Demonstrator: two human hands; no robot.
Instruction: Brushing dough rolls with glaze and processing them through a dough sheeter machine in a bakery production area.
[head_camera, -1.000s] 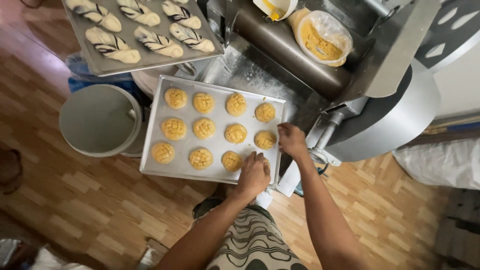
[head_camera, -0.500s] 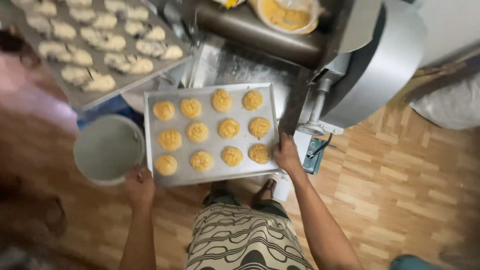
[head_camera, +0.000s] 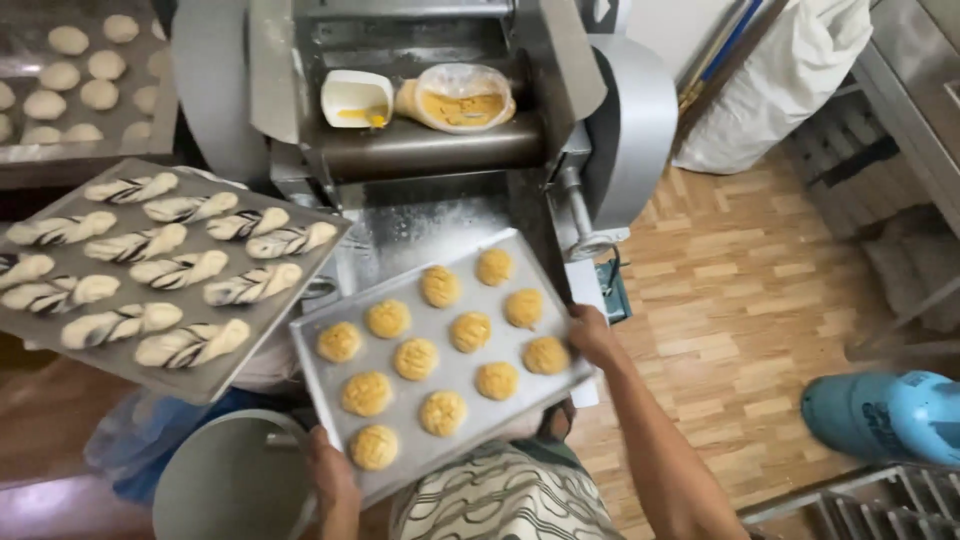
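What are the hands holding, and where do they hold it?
Both hold the baking tray of cookies: the left hand at its near left corner, the right hand at its right edge.

Eleven round yellow cookies (head_camera: 415, 358) on one metal tray (head_camera: 505, 405), ten striped twisted dough pieces (head_camera: 165, 270) on a second tray (head_camera: 200, 378), two containers (head_camera: 358, 98) on one dough machine (head_camera: 440, 150).

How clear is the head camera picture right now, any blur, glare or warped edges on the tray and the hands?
Head view: the baking tray and its golden cookies are sharp under even light; the right hand on the tray's edge is crisp, the left hand near the frame's bottom slightly softer; a soft sheen, no harsh glare, on the steel machine; the wide lens bends the blue cylinder at the right edge.
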